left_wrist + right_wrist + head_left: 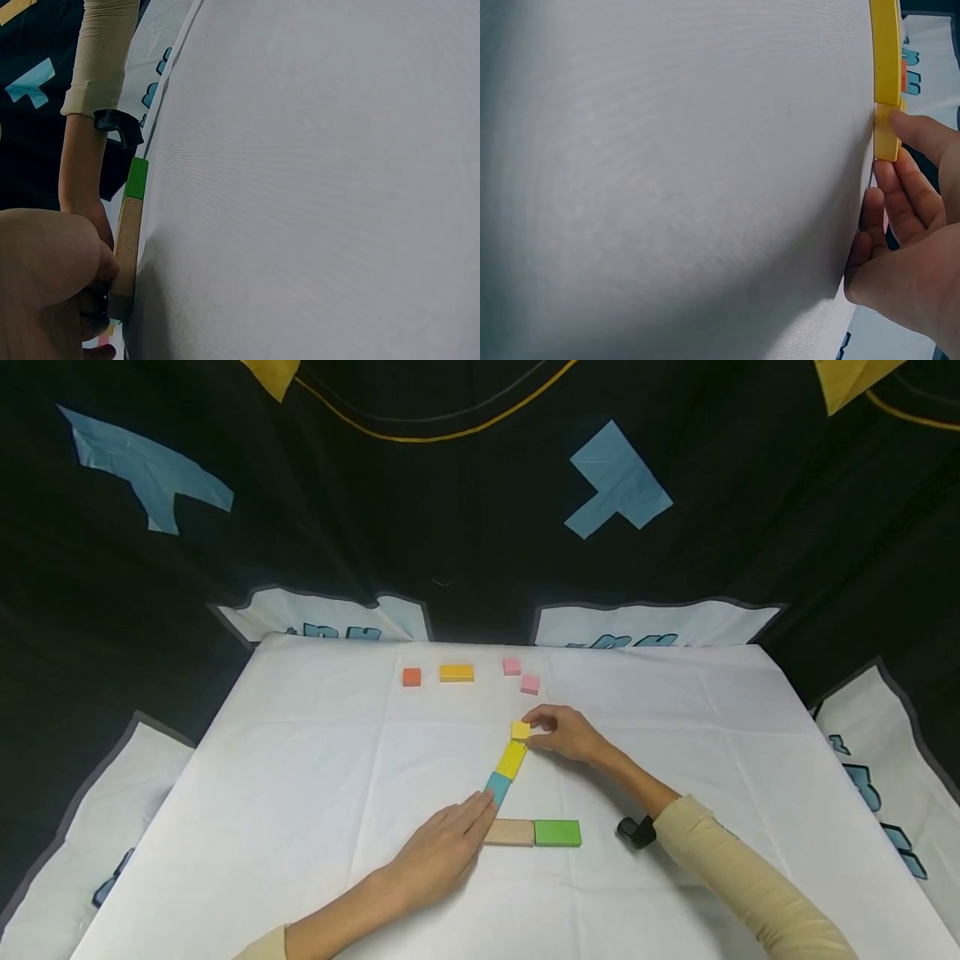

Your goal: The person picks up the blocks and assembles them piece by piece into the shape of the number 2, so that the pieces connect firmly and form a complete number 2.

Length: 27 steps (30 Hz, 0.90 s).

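My right hand (566,732) pinches a small yellow block (521,731) between thumb and fingers at the upper end of a slanted row. Its thumb rests on the block (886,133) in the right wrist view. Touching it end to end is a longer yellow block (512,760), then a blue block (497,787). My left hand (444,847) lies with straight fingers over the lower end of the row and hides part of it. Beside those fingertips, a plain wooden block (510,832) meets a green block (557,833) in a level row.
Farther back on the white cloth (285,777) lie an orange-red block (412,677), an orange-yellow oblong block (457,673) and two pink blocks (512,667). A black device (636,832) sits at the right wrist. Dark curtain (465,543) hangs behind the table.
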Each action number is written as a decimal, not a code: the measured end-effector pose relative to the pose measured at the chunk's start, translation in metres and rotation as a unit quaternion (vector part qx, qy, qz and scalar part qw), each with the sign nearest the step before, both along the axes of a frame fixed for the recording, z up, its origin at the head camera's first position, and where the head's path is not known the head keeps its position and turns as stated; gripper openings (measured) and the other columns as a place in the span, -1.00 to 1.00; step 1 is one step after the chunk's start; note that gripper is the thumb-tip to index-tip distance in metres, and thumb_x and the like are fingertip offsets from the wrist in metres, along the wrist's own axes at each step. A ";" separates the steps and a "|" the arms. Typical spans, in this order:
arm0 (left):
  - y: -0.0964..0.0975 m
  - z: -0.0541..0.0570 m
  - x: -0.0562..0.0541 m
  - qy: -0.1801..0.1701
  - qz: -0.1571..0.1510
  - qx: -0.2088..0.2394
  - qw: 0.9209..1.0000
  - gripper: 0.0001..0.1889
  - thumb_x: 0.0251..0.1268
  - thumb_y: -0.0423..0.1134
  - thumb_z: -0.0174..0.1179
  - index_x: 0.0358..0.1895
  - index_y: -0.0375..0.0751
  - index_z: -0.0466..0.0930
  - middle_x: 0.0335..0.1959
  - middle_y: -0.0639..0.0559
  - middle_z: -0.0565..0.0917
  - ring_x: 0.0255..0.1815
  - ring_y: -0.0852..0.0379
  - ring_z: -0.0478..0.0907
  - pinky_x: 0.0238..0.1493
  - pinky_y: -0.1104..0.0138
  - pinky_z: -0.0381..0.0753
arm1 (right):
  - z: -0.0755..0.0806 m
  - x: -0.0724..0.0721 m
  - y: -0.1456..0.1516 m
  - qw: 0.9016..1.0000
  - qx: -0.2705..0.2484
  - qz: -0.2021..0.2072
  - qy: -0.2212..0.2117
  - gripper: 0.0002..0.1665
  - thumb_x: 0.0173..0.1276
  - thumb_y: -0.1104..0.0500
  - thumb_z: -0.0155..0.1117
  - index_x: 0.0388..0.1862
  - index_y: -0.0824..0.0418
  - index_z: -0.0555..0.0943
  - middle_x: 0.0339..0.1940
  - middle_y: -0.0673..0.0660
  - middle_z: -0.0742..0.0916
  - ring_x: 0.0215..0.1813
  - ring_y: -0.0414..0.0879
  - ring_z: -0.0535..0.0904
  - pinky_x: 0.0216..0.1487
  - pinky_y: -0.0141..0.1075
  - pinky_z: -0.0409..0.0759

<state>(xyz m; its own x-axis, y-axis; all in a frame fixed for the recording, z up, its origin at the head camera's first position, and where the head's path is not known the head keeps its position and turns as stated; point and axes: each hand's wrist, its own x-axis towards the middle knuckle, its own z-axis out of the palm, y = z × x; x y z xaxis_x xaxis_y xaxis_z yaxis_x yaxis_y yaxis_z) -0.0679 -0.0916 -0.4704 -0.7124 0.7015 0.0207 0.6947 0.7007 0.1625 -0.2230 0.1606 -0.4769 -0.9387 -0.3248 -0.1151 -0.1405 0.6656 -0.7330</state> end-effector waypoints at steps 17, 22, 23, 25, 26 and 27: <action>0.001 -0.003 0.000 -0.001 0.004 -0.003 1.000 -0.48 0.56 -0.24 0.00 0.47 -0.39 0.26 0.52 -0.22 0.23 0.51 -0.08 0.19 0.39 0.08 0.34 | -0.001 0.001 0.002 1.000 -0.008 0.009 -0.002 -0.61 0.25 0.15 0.50 0.06 0.15 0.69 0.02 0.08 0.69 0.06 0.05 0.50 0.24 -0.09 0.51; 0.001 -0.003 -0.001 0.001 0.006 -0.003 1.000 -0.48 0.56 -0.24 -0.01 0.47 -0.39 0.26 0.52 -0.22 0.23 0.51 -0.07 0.19 0.39 0.08 0.34 | 0.000 0.001 0.002 1.000 -0.008 0.008 -0.002 -0.61 0.24 0.15 0.50 0.05 0.15 0.69 0.03 0.08 0.69 0.06 0.05 0.51 0.24 -0.09 0.52; 0.001 -0.003 -0.001 0.002 0.005 -0.003 1.000 -0.48 0.56 -0.24 0.00 0.47 -0.39 0.27 0.52 -0.22 0.23 0.51 -0.07 0.19 0.38 0.08 0.35 | 0.000 0.001 0.002 1.000 -0.008 0.009 -0.002 -0.61 0.24 0.15 0.50 0.06 0.15 0.69 0.03 0.08 0.69 0.06 0.05 0.51 0.24 -0.09 0.52; 0.001 -0.002 -0.001 0.003 0.005 -0.003 1.000 -0.48 0.56 -0.25 0.00 0.47 -0.39 0.27 0.51 -0.22 0.24 0.50 -0.08 0.20 0.38 0.08 0.35 | 0.000 0.001 0.002 1.000 -0.008 0.008 -0.003 -0.61 0.24 0.15 0.51 0.05 0.15 0.69 0.03 0.08 0.69 0.05 0.05 0.51 0.24 -0.09 0.52; 0.001 -0.002 -0.001 0.005 0.005 -0.003 1.000 -0.48 0.55 -0.25 0.00 0.47 -0.39 0.28 0.51 -0.22 0.24 0.50 -0.08 0.20 0.38 0.09 0.35 | 0.000 0.001 0.002 1.000 -0.007 0.008 -0.003 -0.61 0.24 0.14 0.51 0.05 0.15 0.69 0.03 0.08 0.69 0.06 0.05 0.51 0.24 -0.10 0.52; 0.001 -0.001 -0.001 0.006 0.004 -0.003 1.000 -0.48 0.55 -0.25 0.01 0.46 -0.39 0.28 0.51 -0.22 0.25 0.50 -0.08 0.21 0.38 0.09 0.36 | 0.000 0.000 0.002 1.000 -0.007 0.008 -0.003 -0.60 0.24 0.14 0.51 0.05 0.15 0.69 0.03 0.08 0.69 0.06 0.05 0.51 0.24 -0.10 0.52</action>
